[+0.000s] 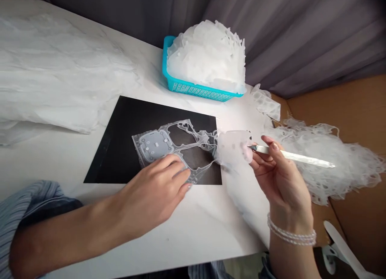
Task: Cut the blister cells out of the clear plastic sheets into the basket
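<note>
A clear plastic sheet (177,148) with large cut-out openings lies on a black mat (114,150). At its left side a rounded-square frosted panel (155,145) with small holes still sits within the sheet. My left hand (164,186) bears down on the sheet's near edge, fingers curled and pressed together. Between the fingers of my right hand (277,170) is a slim, silvery, pen-like tool (307,159), its dark tip pointing left. A loose frosted piece (233,146) is also at these fingertips, beside the mat's right edge; some fingers show through it.
Behind the mat, a turquoise basket (199,91) is heaped with frosted pieces (208,55). Stacked translucent sheets (54,73) cover the table's left. A tangled pile of plastic scraps (328,158) spreads at right, against brown cardboard (340,102). Grey curtain (307,37) hangs behind.
</note>
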Available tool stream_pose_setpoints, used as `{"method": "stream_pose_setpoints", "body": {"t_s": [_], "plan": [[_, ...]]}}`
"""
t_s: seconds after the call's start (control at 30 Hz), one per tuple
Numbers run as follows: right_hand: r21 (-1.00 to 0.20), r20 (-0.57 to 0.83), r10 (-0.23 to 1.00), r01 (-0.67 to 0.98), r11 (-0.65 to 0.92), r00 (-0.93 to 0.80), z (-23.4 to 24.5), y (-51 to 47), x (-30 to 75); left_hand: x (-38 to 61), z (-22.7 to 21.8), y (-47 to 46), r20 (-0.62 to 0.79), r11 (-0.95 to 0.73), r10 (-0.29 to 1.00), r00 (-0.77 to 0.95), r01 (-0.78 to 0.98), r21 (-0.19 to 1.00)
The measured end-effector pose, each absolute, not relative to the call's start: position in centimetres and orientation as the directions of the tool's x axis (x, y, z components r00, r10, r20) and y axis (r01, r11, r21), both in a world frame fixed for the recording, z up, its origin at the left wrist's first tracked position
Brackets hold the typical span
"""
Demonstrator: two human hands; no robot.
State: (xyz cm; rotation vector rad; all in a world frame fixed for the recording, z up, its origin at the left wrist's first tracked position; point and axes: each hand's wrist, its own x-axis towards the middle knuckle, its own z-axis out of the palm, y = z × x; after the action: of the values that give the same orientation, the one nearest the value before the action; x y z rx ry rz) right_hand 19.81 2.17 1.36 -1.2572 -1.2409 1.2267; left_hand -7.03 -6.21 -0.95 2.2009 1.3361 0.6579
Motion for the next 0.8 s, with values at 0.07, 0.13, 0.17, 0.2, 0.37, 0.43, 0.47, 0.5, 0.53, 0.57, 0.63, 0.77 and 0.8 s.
{"method": "stream_pose_setpoints", "body": {"t_s": [0.07, 0.13, 0.17, 0.2, 0.37, 0.43, 0.47, 0.5, 0.53, 0.57, 0.63, 0.77, 0.8], "plan": [[-0.998, 0.024, 0.992, 0.056, 0.032, -0.125, 2.3, 0.5, 18.2, -6.7, 0.2, -5.0, -0.074, -0.049, 0.945, 0.318, 0.362, 0.931], [-0.994, 0.041, 0.95, 0.086, 0.071, -0.31, 3.2, -1.4, 17.0, -6.5, 0.8, -3.6, -0.334, 0.372, 0.864, 0.377, -0.031, 0.928], [-0.99, 0.038, 0.919, 0.112, 0.089, -0.392, 3.5, -2.0, 16.6, -6.4, 0.8, -3.0, -0.404, 0.516, 0.805, 0.435, -0.175, 0.839], [-0.984, 0.036, 0.896, 0.141, 0.109, -0.443, 3.8, -2.5, 16.3, -6.4, 0.8, -2.5, -0.438, 0.602, 0.762, 0.477, -0.271, 0.751], [-0.893, 0.061, 0.968, 0.42, 0.161, -0.243, 3.4, -0.4, 15.1, -6.0, 0.0, -2.2, -0.517, 0.607, 0.782, 0.348, -0.242, 0.757], [-0.866, -0.019, 0.968, 0.489, 0.109, -0.25, 2.7, 0.9, 14.4, -5.9, 0.0, -2.5, -0.504, 0.556, 0.81, 0.298, -0.119, 0.823], [-0.874, -0.074, 0.957, 0.48, 0.073, -0.281, 2.3, 1.4, 14.0, -5.8, 0.1, -2.6, -0.484, 0.518, 0.828, 0.283, -0.057, 0.854], [-0.896, -0.126, 0.939, 0.444, 0.03, -0.319, 2.0, 1.6, 13.7, -5.8, 0.2, -2.7, -0.457, 0.473, 0.848, 0.269, 0.006, 0.881], [-0.922, -0.167, 0.92, 0.387, -0.019, -0.354, 1.7, 1.7, 13.3, -5.8, 0.3, -2.7, -0.435, 0.432, 0.863, 0.258, 0.073, 0.899], [-0.946, -0.193, 0.904, 0.317, -0.068, -0.382, 1.4, 1.6, 13.0, -5.8, 0.4, -2.7, -0.422, 0.398, 0.873, 0.246, 0.14, 0.906], [-0.971, -0.209, 0.888, 0.193, -0.14, -0.41, 1.1, 1.1, 12.6, -5.7, 0.6, -2.7, -0.404, 0.347, 0.889, 0.214, 0.262, 0.901], [-0.979, -0.172, 0.917, 0.17, -0.116, -0.36, 0.8, 0.3, 12.5, -5.4, 0.5, -2.9, -0.374, 0.302, 0.916, 0.147, 0.361, 0.882], [-0.979, -0.143, 0.929, 0.185, -0.082, -0.341, 0.7, 0.1, 12.5, -5.4, 0.5, -2.9, -0.366, 0.298, 0.92, 0.14, 0.355, 0.886]]}}
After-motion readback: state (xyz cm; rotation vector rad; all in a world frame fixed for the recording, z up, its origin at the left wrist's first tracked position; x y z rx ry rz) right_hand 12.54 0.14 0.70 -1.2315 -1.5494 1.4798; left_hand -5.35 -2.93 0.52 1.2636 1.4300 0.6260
